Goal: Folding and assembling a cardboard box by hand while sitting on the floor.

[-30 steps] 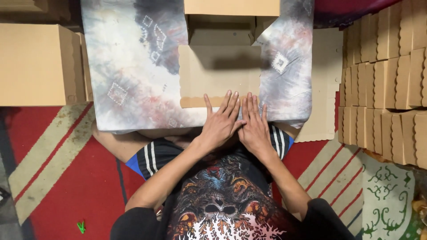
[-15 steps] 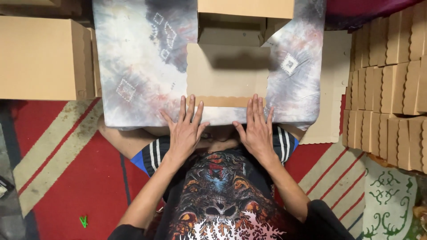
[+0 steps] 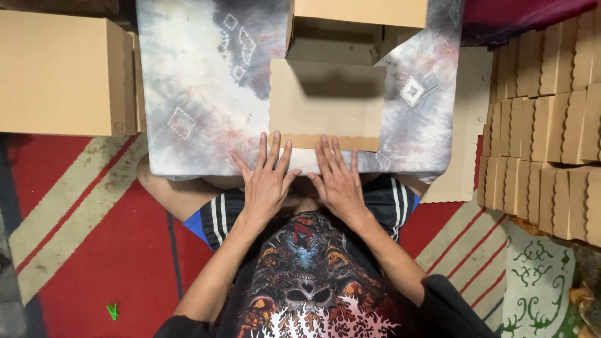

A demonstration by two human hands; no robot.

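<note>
I laid my left hand [image 3: 266, 181] and right hand [image 3: 338, 181] flat, fingers spread, holding nothing, pressing the box flap [image 3: 325, 103] down at the table's [image 3: 188, 81] near edge.

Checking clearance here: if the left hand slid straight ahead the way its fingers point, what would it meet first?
Probably the scalloped front flap of the open cardboard box; the left hand lies flat on the cloth-covered board, fingertips just short of it.
</note>
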